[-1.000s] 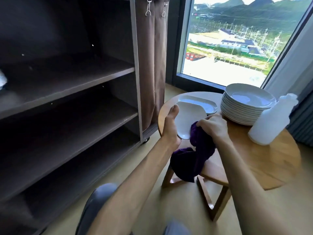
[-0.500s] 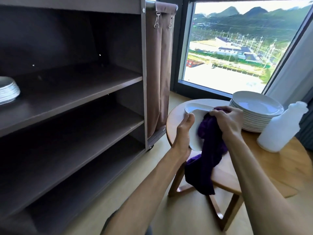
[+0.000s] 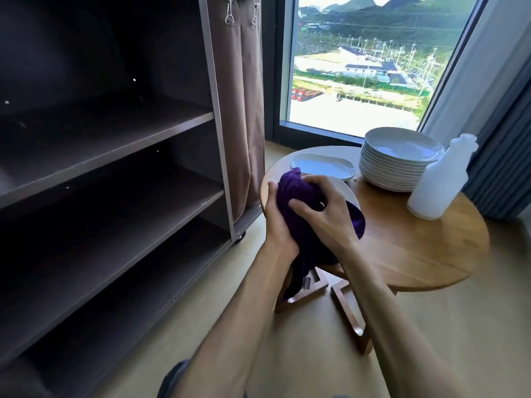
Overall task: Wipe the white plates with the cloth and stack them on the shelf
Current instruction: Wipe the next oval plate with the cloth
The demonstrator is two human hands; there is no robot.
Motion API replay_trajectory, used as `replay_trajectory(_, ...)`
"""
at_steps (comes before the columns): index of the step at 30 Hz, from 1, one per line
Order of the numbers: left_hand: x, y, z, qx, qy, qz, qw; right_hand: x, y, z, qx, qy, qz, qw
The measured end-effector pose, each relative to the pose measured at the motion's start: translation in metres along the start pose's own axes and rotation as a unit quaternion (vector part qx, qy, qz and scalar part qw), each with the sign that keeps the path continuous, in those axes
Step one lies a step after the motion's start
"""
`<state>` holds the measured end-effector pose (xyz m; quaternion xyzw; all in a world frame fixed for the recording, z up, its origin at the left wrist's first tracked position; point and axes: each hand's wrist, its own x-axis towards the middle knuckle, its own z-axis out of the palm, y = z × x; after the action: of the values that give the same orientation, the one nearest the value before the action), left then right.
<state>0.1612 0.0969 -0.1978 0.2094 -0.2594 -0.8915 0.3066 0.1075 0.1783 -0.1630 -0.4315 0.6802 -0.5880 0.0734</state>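
A white plate (image 3: 349,193) is held on edge over the left side of the round wooden table (image 3: 425,248); only a sliver of its rim shows. My left hand (image 3: 277,222) grips it from the left. My right hand (image 3: 321,209) clutches the purple cloth (image 3: 296,191) against the plate's face, and the cloth's tail hangs down below the hands. A tall stack of white plates (image 3: 399,162) stands at the table's back. A single oval white plate (image 3: 321,166) lies flat just beyond my hands. The dark shelf unit (image 3: 115,145) fills the left.
A white plastic bottle (image 3: 439,182) stands on the table right of the plate stack. A brown fabric bag (image 3: 244,96) hangs on the shelf unit's right side. A window and grey curtains lie behind the table. Wooden floor runs between shelf and table.
The purple cloth has bunched up over the plate, now covering nearly all of it. My right hand has moved down across the plate's face. The view shifted right, so the shelf's plates left the frame.
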Motion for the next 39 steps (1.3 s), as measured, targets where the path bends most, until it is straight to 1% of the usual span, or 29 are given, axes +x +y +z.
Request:
replay_trajectory(3, -0.014, 0.002, -0.003, -0.027, -0.007, -0.013, 1.000, 0.008, -0.005, 0.011, -0.044, 0.018, -0.035, 0.998)
replay_trajectory(5, -0.020, 0.005, -0.005, -0.041, -0.011, -0.020, 0.999, 0.011, -0.008, 0.020, -0.070, 0.032, -0.032, 0.997)
replay_trajectory(6, -0.022, 0.008, -0.005, -0.039, 0.000, -0.018, 0.999, 0.013, -0.009, 0.026, -0.087, 0.040, -0.029, 0.995)
replay_trajectory(7, -0.024, 0.010, -0.005, -0.033, 0.014, -0.012, 0.999, 0.016, -0.007, 0.030, -0.103, 0.050, -0.019, 0.993)
replay_trajectory(10, -0.030, 0.017, -0.007, -0.005, 0.016, -0.013, 1.000, 0.031, -0.004, 0.030, -0.153, 0.086, 0.034, 0.984)
replay_trajectory(16, -0.042, 0.019, -0.009, -0.002, 0.026, -0.047, 0.999, 0.046, 0.011, 0.008, -0.217, 0.107, 0.129, 0.962)
replay_trajectory(20, -0.040, 0.011, -0.006, 0.003, 0.017, -0.050, 0.999, 0.043, 0.018, -0.006, -0.273, 0.129, 0.158, 0.940)
replay_trajectory(25, -0.028, 0.000, -0.004, 0.003, 0.025, -0.050, 0.998, 0.025, 0.025, -0.023, -0.339, 0.142, 0.179, 0.913)
replay_trajectory(27, -0.018, -0.005, 0.003, 0.017, 0.003, -0.025, 1.000, 0.015, 0.027, -0.028, -0.331, 0.132, 0.195, 0.914)
replay_trajectory(29, -0.008, -0.007, 0.013, 0.046, -0.017, 0.003, 0.999, 0.003, 0.027, -0.027, -0.283, 0.145, 0.190, 0.929)
replay_trajectory(31, -0.003, -0.008, 0.026, 0.073, -0.006, -0.003, 0.997, -0.002, 0.021, -0.022, -0.230, 0.182, 0.157, 0.943)
replay_trajectory(34, -0.002, -0.007, 0.040, 0.140, -0.004, -0.025, 0.990, 0.004, 0.004, -0.018, -0.175, 0.199, 0.108, 0.958)
replay_trajectory(36, -0.002, -0.005, 0.048, 0.140, -0.007, -0.017, 0.990, 0.011, -0.005, -0.022, -0.147, 0.202, 0.087, 0.964)
replay_trajectory(39, -0.006, 0.000, 0.054, 0.107, -0.015, 0.019, 0.994, 0.012, -0.010, -0.023, -0.127, 0.162, 0.037, 0.978)
